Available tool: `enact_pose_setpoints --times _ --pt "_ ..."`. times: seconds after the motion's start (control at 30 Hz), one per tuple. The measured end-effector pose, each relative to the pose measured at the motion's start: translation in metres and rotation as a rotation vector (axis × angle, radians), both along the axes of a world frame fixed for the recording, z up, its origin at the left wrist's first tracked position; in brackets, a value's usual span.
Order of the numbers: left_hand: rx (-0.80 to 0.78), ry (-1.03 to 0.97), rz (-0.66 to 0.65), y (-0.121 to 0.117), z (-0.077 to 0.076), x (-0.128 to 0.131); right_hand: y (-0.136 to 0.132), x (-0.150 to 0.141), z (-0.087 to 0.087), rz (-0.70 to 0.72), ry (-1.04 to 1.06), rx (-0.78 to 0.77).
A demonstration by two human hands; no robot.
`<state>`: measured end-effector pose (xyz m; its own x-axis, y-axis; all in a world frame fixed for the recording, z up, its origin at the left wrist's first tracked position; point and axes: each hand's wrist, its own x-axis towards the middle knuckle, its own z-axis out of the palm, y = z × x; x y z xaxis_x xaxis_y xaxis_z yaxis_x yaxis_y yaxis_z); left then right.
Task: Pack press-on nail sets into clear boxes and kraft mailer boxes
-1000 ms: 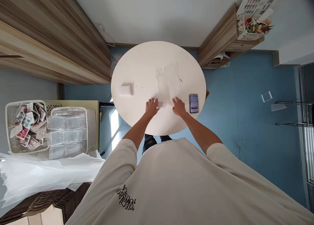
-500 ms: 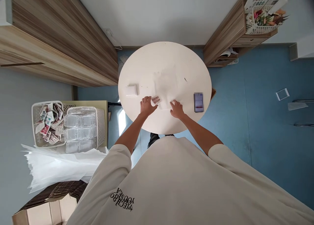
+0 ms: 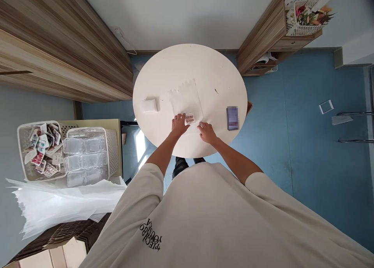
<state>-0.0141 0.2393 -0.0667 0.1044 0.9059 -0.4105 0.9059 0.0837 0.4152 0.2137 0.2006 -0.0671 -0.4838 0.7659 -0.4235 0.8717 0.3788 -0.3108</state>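
Observation:
On the round white table lies a clear plastic bag. My left hand rests at its near edge with fingers curled on a small clear case of pinkish pieces. My right hand sits a little to the right, fingers bent down on the bag's near corner; what it grips, if anything, is too small to make out.
A small white box lies at the table's left, a phone at its right. Left of me stand two white baskets with packets and clear cases, and a pile of clear bags. Wooden cabinets flank the table.
The bag has shifted left across the table. Both hands followed to the left, and the small case now shows by my left fingers.

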Motion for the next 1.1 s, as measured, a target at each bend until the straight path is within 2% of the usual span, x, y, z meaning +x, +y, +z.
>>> enact_pose_setpoints --times 0.2,0.4,0.8,0.93,1.1 --pt "-0.005 0.076 -0.077 0.000 0.002 -0.002 0.000 0.005 -0.010 0.040 0.027 0.091" --pt "0.010 0.127 -0.075 -0.003 -0.002 -0.001 0.004 0.009 -0.014 0.085 0.025 0.143" --pt "0.023 0.049 -0.107 -0.010 0.001 -0.015 0.013 0.006 -0.009 0.228 -0.035 0.148" --pt "0.016 -0.024 -0.073 -0.012 0.004 -0.018 0.018 0.001 -0.005 0.173 -0.028 0.121" --pt "-0.024 -0.128 -0.099 -0.016 0.010 -0.024 0.042 -0.010 0.010 -0.045 0.061 -0.019"
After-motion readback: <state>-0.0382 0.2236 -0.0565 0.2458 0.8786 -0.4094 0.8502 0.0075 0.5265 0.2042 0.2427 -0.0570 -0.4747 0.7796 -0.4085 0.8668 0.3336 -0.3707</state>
